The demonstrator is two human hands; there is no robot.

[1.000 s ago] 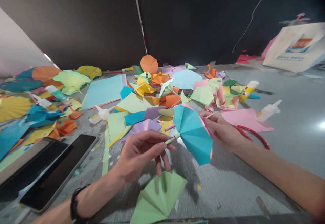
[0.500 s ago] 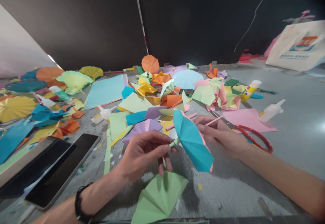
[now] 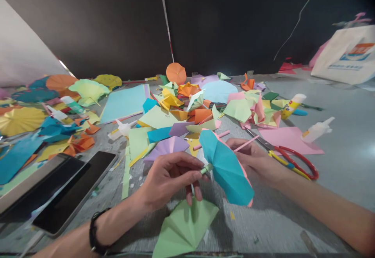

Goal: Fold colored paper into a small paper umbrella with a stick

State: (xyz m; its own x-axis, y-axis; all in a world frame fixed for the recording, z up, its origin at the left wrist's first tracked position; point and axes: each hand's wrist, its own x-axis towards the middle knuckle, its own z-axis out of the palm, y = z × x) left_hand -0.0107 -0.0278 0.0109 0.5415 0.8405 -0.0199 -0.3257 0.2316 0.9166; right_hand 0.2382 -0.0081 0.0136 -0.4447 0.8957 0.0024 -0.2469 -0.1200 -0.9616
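Note:
In front of me a folded, pleated paper umbrella [image 3: 227, 168], blue on my side with pink at its edge, is held between both hands. My left hand [image 3: 175, 174] pinches a small green paper roll [image 3: 206, 169] at the umbrella's middle. Behind the umbrella, my right hand [image 3: 253, 158] is closed on a thin pink paper stick [image 3: 246, 143]; its fingertips are partly hidden. Another pink paper roll [image 3: 212, 140] shows past the umbrella's upper edge. Below my left hand lies a pleated green paper fan [image 3: 187, 226].
Red-and-yellow scissors [image 3: 293, 160] lie beside my right forearm. Glue bottles [image 3: 318, 130] and a glue stick [image 3: 293, 105] stand or lie around. Coloured paper scraps [image 3: 172, 113] fill the middle. Two phones [image 3: 74, 191] rest at left, and a white bag [image 3: 342, 55] stands back right.
The blue umbrella has shifted slightly down and right, with both hands still on it. The view has swung slightly left. More of the scissors' yellow handle shows beside my right forearm.

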